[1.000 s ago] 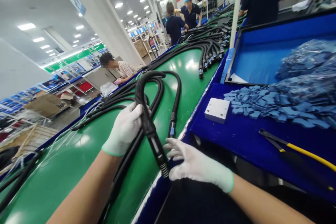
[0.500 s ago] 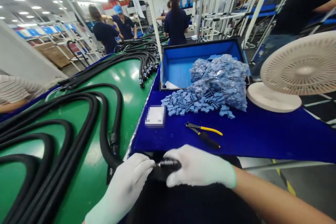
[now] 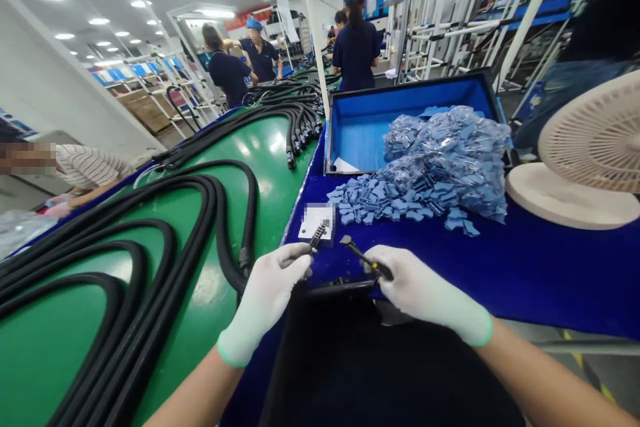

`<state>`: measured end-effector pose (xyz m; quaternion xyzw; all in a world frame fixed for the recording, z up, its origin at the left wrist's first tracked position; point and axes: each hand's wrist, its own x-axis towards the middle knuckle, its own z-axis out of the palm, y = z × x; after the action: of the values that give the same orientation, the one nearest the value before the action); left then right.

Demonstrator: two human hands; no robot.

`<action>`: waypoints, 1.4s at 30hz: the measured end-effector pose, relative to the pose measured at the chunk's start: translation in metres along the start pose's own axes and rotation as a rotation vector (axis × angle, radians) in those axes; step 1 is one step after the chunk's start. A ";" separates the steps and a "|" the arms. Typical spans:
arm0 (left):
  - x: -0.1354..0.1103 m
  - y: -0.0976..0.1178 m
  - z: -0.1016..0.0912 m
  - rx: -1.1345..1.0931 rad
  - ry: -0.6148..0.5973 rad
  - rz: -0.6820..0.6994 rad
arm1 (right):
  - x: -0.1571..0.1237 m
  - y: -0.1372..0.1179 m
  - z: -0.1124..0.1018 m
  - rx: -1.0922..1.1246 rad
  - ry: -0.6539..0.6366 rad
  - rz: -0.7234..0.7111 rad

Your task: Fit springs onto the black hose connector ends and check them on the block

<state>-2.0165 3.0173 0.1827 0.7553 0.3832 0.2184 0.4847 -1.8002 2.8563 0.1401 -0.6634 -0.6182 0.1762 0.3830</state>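
Observation:
My left hand, in a white glove, is closed around the end of a black hose, whose ribbed metal tip sticks up past my fingers. My right hand, also gloved, grips the pliers, whose dark jaws point left toward the hose tip. Both hands hover over the near edge of the blue table. A small white block lies just beyond the hose tip. A heap of small blue plastic clips, some loose and some in clear bags, lies farther back.
Several black hoses loop over the green conveyor on my left. A blue tray stands behind the clips, and a white fan at the right. Other people work along the line behind and at the far left.
My right hand has left the hose and picked up the pliers from the table. My left hand has raised the hose tip toward the white block. The camera has swung right.

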 end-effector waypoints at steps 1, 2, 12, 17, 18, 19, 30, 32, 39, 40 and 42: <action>-0.001 0.002 -0.002 0.006 0.006 0.011 | 0.004 -0.009 0.005 0.031 0.001 -0.104; -0.002 0.004 -0.003 0.013 0.012 0.025 | 0.008 -0.016 0.010 0.056 0.009 -0.197; -0.003 0.003 0.000 0.120 0.109 0.186 | 0.015 -0.027 0.027 0.059 0.026 -0.254; -0.012 0.006 0.010 0.230 0.123 0.360 | 0.011 -0.029 0.025 0.106 0.027 -0.250; -0.014 0.007 0.011 0.248 0.118 0.382 | 0.011 -0.029 0.025 0.099 0.024 -0.246; -0.015 0.008 0.011 0.255 0.108 0.389 | 0.010 -0.028 0.025 0.079 0.017 -0.242; 0.052 0.019 -0.002 -0.502 -0.550 0.024 | 0.011 -0.020 0.025 0.060 0.076 -0.054; 0.055 0.021 0.001 -0.412 -0.481 0.065 | 0.011 -0.019 0.025 0.150 0.085 -0.028; 0.045 0.038 0.006 0.076 -0.236 0.231 | 0.022 0.005 0.038 0.195 0.088 0.029; 0.045 0.039 0.007 0.112 -0.211 0.249 | 0.026 0.007 0.041 0.167 0.096 0.030; 0.046 0.041 0.009 0.166 -0.180 0.280 | 0.032 0.009 0.045 0.101 0.082 0.051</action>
<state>-1.9674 3.0387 0.2135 0.8552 0.2462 0.1828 0.4178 -1.8202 2.8998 0.1125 -0.6657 -0.5749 0.1894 0.4364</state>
